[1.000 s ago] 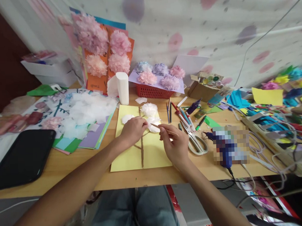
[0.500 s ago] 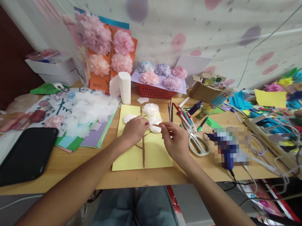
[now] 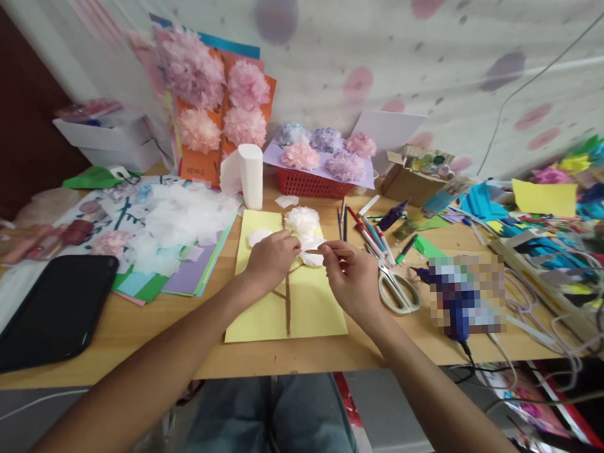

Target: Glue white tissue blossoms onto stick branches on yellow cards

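The person wears faded blue-grey denim trousers (image 3: 310,420), darker where the two trouser legs meet. The left hand (image 3: 273,260) and right hand (image 3: 355,277) are bare, as are both slim forearms (image 3: 162,356) within view.

Busy wooden table (image 3: 150,320) here, yellow sheet (image 3: 313,309) front and centre, flat black slab (image 3: 55,311) out left; scissors (image 3: 400,309) right of the sheet, red basket (image 3: 310,183) holding the back

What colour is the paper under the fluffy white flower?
Yellow: that rectangular paper sheet shows best in the head view.
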`<state>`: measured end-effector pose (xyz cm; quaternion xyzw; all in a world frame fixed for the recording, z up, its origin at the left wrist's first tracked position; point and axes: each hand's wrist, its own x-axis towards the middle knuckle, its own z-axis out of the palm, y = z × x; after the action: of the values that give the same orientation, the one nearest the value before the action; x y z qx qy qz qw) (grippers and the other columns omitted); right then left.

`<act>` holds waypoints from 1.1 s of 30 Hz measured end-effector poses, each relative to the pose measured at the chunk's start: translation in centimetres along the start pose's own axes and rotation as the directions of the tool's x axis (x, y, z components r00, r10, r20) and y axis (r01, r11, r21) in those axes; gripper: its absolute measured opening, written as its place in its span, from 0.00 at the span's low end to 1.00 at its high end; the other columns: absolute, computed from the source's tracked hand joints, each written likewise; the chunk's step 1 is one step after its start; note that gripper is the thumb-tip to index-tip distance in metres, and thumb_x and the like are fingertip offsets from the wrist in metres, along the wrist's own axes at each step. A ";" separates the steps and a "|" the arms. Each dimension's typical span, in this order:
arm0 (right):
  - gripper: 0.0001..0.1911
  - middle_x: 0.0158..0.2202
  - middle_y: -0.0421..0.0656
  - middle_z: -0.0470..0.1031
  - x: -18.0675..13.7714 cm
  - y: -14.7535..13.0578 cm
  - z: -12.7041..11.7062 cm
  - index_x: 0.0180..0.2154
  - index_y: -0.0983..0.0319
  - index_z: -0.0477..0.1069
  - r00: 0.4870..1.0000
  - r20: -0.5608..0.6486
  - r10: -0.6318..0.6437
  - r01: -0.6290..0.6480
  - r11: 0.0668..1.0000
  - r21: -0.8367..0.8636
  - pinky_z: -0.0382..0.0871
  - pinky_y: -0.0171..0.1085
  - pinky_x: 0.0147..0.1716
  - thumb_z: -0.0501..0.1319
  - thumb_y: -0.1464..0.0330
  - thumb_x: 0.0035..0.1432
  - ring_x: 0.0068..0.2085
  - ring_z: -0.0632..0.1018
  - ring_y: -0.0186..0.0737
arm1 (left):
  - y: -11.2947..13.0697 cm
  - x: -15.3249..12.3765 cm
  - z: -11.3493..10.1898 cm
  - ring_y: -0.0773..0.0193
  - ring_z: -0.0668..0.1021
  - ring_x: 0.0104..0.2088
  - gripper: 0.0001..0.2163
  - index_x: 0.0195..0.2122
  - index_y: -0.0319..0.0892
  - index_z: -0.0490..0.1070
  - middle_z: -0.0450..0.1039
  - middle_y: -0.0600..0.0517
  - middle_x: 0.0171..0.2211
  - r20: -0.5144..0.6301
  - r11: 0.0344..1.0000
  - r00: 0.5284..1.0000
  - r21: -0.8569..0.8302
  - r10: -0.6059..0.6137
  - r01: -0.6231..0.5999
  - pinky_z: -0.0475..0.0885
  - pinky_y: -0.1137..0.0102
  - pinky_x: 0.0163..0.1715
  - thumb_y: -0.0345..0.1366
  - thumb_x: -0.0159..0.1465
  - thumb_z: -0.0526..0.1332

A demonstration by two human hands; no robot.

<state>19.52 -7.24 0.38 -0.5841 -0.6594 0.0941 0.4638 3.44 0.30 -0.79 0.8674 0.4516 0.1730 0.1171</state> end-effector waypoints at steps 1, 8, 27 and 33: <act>0.17 0.30 0.45 0.81 0.0 0.1 0.0 0.34 0.61 0.78 1.000 0.007 0.003 -0.003 1.000 -0.003 0.71 0.33 0.25 0.55 0.62 0.69 0.27 0.79 0.37 | 0.0 0.0 0.0 0.57 0.78 0.41 0.10 0.38 0.40 0.79 0.78 0.48 0.38 -0.002 1.000 1.000 0.004 -0.002 0.002 0.68 0.67 0.38 0.34 0.71 0.57; 0.15 0.31 0.44 0.82 0.1 0.2 0.2 0.33 0.61 0.77 1.000 0.012 -0.022 0.023 0.997 -0.074 0.68 0.33 0.25 0.55 0.63 0.68 0.26 0.78 0.37 | 0.2 0.1 0.3 0.57 0.78 0.41 0.11 0.38 0.41 0.79 0.78 0.47 0.39 -0.002 0.999 1.000 0.017 -0.031 0.031 0.68 0.67 0.37 0.35 0.71 0.56; 0.15 0.34 0.46 0.83 0.1 0.9 0.6 0.33 0.61 0.77 0.998 0.009 -0.060 0.060 0.995 -0.080 0.70 0.34 0.27 0.55 0.65 0.68 0.28 0.79 0.38 | 0.0 0.1 0.5 0.56 0.79 0.43 0.10 0.39 0.40 0.78 0.78 0.46 0.41 0.019 0.998 0.999 -0.036 -0.050 0.050 0.71 0.66 0.41 0.34 0.70 0.57; 0.14 0.33 0.46 0.81 -0.1 1.1 0.5 0.35 0.62 0.77 0.994 0.057 -0.097 0.101 0.991 -0.090 0.71 0.34 0.28 0.55 0.65 0.68 0.28 0.78 0.37 | -0.2 0.1 0.8 0.56 0.79 0.43 0.10 0.38 0.40 0.78 0.78 0.46 0.40 0.014 0.998 0.999 -0.041 -0.037 0.037 0.71 0.65 0.42 0.33 0.70 0.56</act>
<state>19.89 -6.76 -0.68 -0.5689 -0.7033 0.0557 0.4227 3.65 0.46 -1.54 0.8575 0.4631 0.1745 0.1408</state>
